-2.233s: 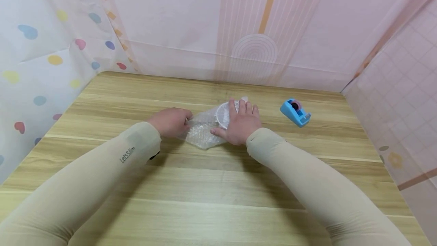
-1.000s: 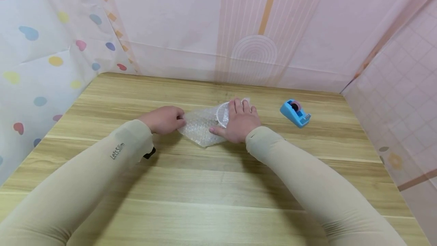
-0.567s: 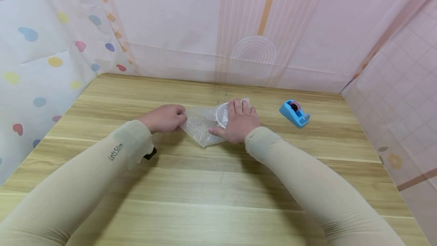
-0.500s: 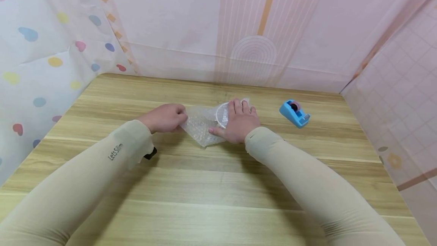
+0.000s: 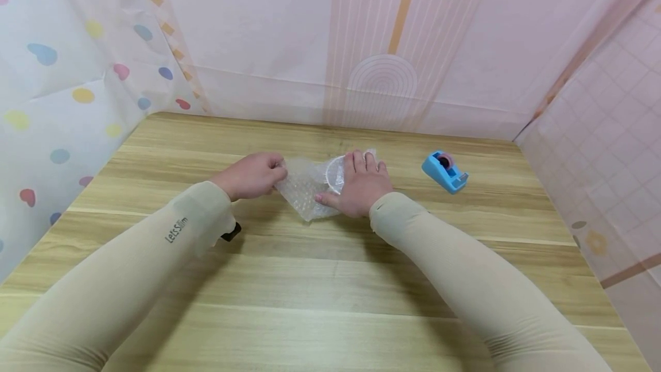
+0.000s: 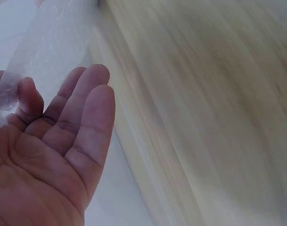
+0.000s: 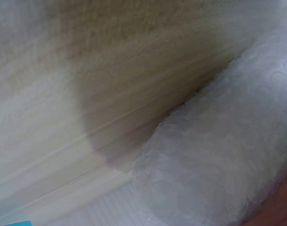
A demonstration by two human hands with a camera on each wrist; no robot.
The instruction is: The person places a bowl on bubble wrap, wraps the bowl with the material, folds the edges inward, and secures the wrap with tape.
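Observation:
A sheet of bubble wrap lies at the middle of the table, covering a round thing with a white rim. What that round thing is stays partly hidden under the right hand and the wrap. My left hand pinches the wrap's left edge between thumb and index finger and holds it raised; in the left wrist view the other fingers extend loosely. My right hand rests on the wrapped round thing, fingers extended and thumb spread to the left. The right wrist view shows the bulging bubble wrap close up.
A blue tape dispenser with a pink roll stands on the wooden table, to the right of the right hand. Patterned sheets hang behind the table and along both its sides.
The left hand first shifted left along the wrap, then pinched its edge and moved slightly up and right, lifting it. The right hand has stayed almost in place.

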